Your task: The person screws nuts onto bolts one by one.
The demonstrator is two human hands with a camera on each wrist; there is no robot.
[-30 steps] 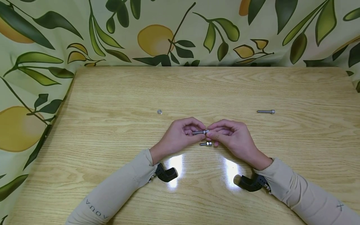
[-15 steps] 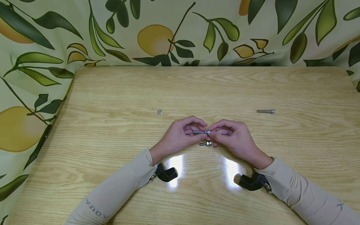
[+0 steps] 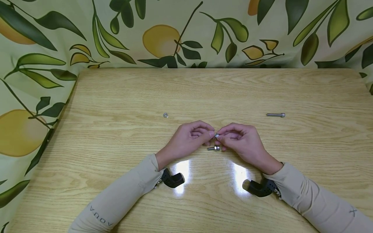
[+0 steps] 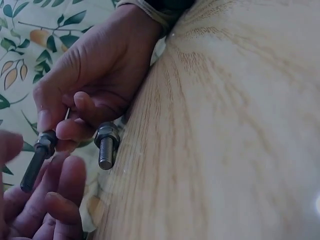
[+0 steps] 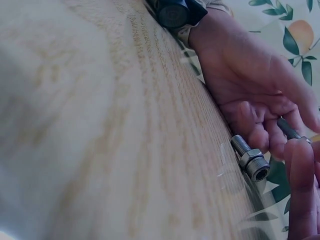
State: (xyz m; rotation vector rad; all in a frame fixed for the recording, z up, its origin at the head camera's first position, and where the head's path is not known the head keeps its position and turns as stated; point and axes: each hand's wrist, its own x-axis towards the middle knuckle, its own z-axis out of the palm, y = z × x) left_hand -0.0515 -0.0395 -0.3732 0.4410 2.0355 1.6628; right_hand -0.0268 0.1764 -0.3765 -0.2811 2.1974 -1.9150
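Between the thumb and fingertips of my right hand (image 3: 244,139) a socket-head bolt (image 4: 33,169) is pinched by its head. A hex nut (image 4: 46,144) sits on this bolt close to the head. My left hand (image 3: 190,139) surrounds the bolt's threaded end with loosely bent fingers; in the left wrist view its thumb (image 4: 10,146) stands apart from the nut. From the head, the left thumb covers the shank. Just below both hands on the table lies a second bolt (image 5: 241,144), with its own nut (image 5: 249,157) threaded up near the head.
Farther back on the wood-grain table (image 3: 145,90), a loose nut (image 3: 165,115) lies to the left. A loose socket-head bolt (image 3: 275,115) lies to the right. A fruit-and-leaf patterned cloth (image 3: 116,32) borders the table at the back and left.
The left thumb has swung up toward the right fingertips and over the shank, which showed between the left fingers before. The right hand keeps its pinch, and the table items stay put.
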